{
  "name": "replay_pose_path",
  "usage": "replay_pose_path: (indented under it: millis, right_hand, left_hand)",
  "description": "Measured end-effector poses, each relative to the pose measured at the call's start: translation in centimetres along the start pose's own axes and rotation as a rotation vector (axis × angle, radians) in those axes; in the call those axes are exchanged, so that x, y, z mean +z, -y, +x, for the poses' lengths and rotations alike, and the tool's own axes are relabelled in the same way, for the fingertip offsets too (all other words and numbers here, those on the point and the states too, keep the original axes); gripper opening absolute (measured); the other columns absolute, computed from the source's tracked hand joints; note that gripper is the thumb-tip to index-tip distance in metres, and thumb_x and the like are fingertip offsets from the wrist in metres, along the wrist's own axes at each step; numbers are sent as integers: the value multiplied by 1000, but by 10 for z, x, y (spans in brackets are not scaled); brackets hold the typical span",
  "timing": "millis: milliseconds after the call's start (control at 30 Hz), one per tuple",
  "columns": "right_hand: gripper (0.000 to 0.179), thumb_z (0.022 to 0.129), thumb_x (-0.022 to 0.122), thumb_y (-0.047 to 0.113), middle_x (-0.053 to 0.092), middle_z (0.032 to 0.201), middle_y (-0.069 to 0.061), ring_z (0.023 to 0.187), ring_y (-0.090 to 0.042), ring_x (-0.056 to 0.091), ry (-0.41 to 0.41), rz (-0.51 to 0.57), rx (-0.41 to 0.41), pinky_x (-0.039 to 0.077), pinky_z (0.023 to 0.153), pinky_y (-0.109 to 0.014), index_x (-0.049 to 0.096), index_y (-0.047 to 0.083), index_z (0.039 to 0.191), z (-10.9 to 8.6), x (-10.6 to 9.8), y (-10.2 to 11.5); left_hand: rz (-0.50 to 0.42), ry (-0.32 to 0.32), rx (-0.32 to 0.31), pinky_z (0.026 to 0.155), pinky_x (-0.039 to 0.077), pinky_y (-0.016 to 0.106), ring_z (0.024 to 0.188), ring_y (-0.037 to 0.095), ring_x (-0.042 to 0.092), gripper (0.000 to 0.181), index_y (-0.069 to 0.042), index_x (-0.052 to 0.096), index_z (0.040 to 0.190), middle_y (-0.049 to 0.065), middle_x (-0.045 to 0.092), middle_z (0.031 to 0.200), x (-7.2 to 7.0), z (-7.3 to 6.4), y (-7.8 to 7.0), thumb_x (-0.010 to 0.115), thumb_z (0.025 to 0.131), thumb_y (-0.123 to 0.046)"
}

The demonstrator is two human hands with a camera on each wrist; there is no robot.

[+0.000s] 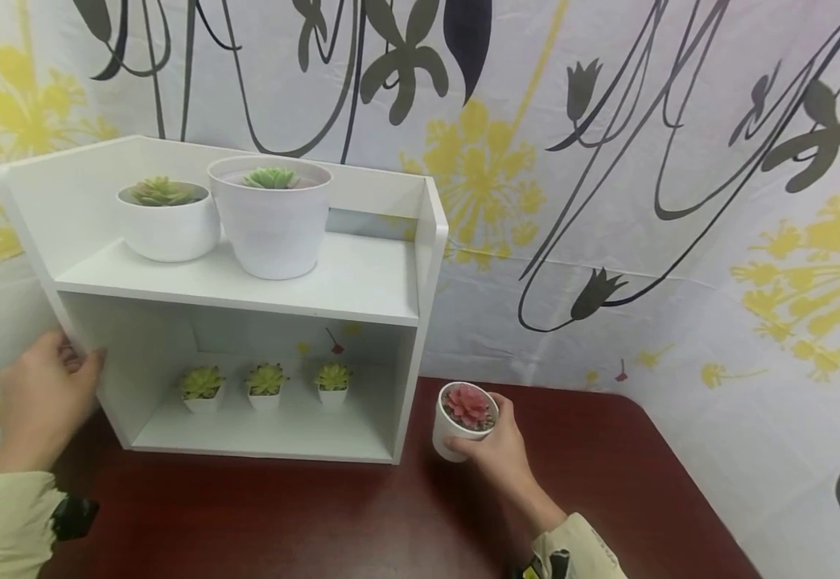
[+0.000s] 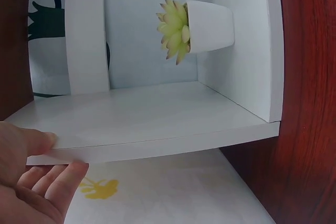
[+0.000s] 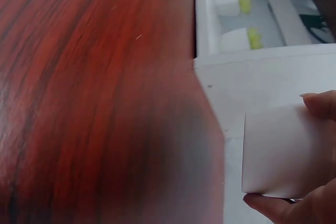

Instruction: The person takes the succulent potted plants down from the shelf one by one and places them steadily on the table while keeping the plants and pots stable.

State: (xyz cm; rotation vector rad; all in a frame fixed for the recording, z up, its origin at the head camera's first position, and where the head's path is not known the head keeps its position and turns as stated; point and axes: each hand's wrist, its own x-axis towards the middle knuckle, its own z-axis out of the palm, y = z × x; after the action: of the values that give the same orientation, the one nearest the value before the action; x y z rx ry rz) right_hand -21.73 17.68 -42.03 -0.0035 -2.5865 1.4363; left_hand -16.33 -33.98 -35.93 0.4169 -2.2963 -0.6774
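Red potted succulent [image 1: 466, 412] sits in the grasp of my right hand [image 1: 504, 452], just right of the white shelf unit [image 1: 369, 265], low over the counter [image 1: 282, 515]. From the head view I can't tell whether its base touches the wood, and my fingers cover part of its side; both sleeves [image 1: 0, 523] run out of frame. It shows a pinkish-red rosette of pointed leaves over speckled gravel, inside a smooth, pale rim. From my left wrist, the left hand [image 1: 47, 394], cut off at the edge, clasps the shelf unit's left panel, thumb on one face and fingers on the other; one green succulent [image 2: 210, 27] shows whole, another only as a sliver at the top. From my right wrist, I see just the plain white pot [image 3: 278, 153], its rosette out of sight, and a pale strip between its base and the counter.
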Motion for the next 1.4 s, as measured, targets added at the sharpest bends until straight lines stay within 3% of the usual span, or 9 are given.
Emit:
replay_pose_path:
  millis: [233, 467, 567, 667, 800, 900, 967, 1200, 1400]
  right_hand:
    - [98, 61, 95, 22, 62, 131, -19, 121, -30, 61, -7, -9, 0, 50, 100, -44, 39, 6, 140, 6, 9, -13]
    - [97, 61, 95, 22, 63, 129, -19, 119, -30, 62, -20, -28, -2, 50, 100, -45, 39, 5, 139, 8, 15, -28]
    - [97, 61, 95, 21, 63, 128, -19, 118, -30, 63, -26, -43, -7, 50, 99, -44, 39, 6, 138, 9, 17, -35]
    - [98, 60, 96, 20, 64, 127, -20, 116, -31, 64, -41, -54, -27, 51, 97, -44, 39, 5, 138, 9, 18, -39]
    - [99, 60, 96, 23, 64, 127, -20, 116, -32, 64, -41, -59, -29, 51, 96, -44, 38, 5, 138, 9, 19, -40]
    - [100, 62, 95, 22, 62, 131, -21, 119, -32, 62, -29, -56, -18, 50, 99, -45, 36, 5, 141, 7, 20, -42]
    - [103, 62, 94, 18, 60, 134, -23, 123, -35, 60, -26, -56, -26, 48, 102, -48, 33, 3, 144, 5, 20, -42]
    - [124, 60, 94, 16, 41, 148, -31, 137, -44, 45, -54, -77, -58, 40, 112, -59, 20, 2, 158, -6, 14, -24]
    - [116, 68, 94, 25, 36, 156, -19, 144, -36, 39, -123, 1, -99, 39, 114, -58, 23, 14, 160, -19, 2, 15]
  left_hand:
    - [-12, -11, 1, 57, 49, 49, 89, 60, 63, 33, 19, 57, 111, 45, 63, 104, 1, 1, 3, 62, 93, -8]
    - [2, -19, -1, 72, 47, 64, 91, 61, 62, 33, 18, 57, 111, 45, 63, 105, 2, -1, 2, 61, 93, -9]
    - [11, -26, -17, 76, 47, 65, 92, 61, 62, 33, 18, 57, 112, 45, 63, 106, 3, -2, 0, 61, 94, -9]
    - [15, -36, -21, 73, 48, 62, 91, 60, 62, 31, 17, 57, 109, 44, 63, 104, 5, -2, 0, 62, 95, -10]
    - [7, -53, -10, 57, 45, 47, 85, 59, 63, 26, 15, 57, 100, 43, 64, 99, 5, -1, 1, 63, 93, -9]
    - [4, -47, -5, 55, 42, 42, 81, 57, 62, 23, 14, 56, 95, 42, 64, 95, 5, -1, 1, 63, 93, -8]
    - [7, -39, -6, 57, 42, 45, 81, 57, 62, 23, 13, 56, 95, 42, 64, 95, 4, 0, 1, 62, 94, -9]
    - [-7, -50, 6, 59, 41, 50, 74, 55, 61, 22, 10, 55, 89, 41, 65, 91, 2, -2, -1, 63, 93, -11]
    - [-23, -51, 2, 68, 39, 54, 79, 58, 62, 23, 11, 56, 91, 41, 66, 93, 0, -2, 1, 62, 93, -11]
